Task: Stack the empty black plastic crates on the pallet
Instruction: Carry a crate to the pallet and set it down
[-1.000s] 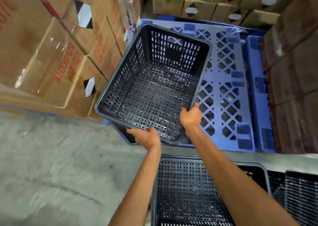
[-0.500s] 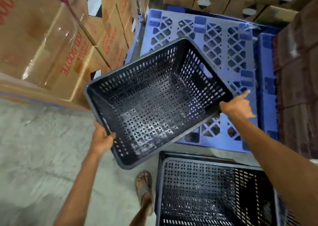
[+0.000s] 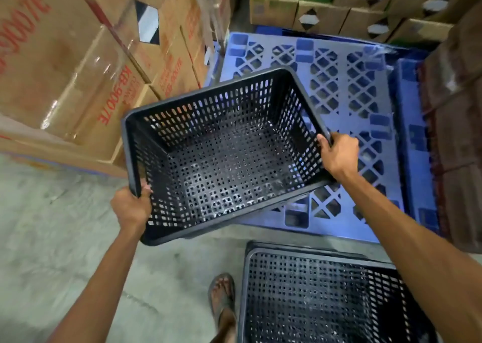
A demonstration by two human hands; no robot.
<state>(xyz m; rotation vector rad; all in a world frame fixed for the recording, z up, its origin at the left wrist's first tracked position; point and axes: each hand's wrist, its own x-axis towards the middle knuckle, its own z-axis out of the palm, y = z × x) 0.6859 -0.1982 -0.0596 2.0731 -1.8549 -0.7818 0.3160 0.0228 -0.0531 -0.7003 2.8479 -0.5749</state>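
An empty black plastic crate (image 3: 221,154) with perforated walls hangs in the air, tilted, over the near left corner of the blue plastic pallet (image 3: 336,86). My left hand (image 3: 131,207) grips its near left rim corner. My right hand (image 3: 339,154) grips its right rim. A second empty black crate (image 3: 326,295) stands on the concrete floor at the lower right, close to the pallet's front edge.
Shrink-wrapped cardboard boxes (image 3: 78,63) are stacked at the left, more cardboard boxes (image 3: 347,8) line the back, and a brown wrapped stack (image 3: 459,123) stands at the right. My sandalled foot (image 3: 223,298) rests on the concrete floor (image 3: 52,251) beside the second crate.
The crate has turned from lengthwise to crosswise. My hands have shifted from its near edge to opposite sides, and my right hand, loose half a second ago, now grips the rim.
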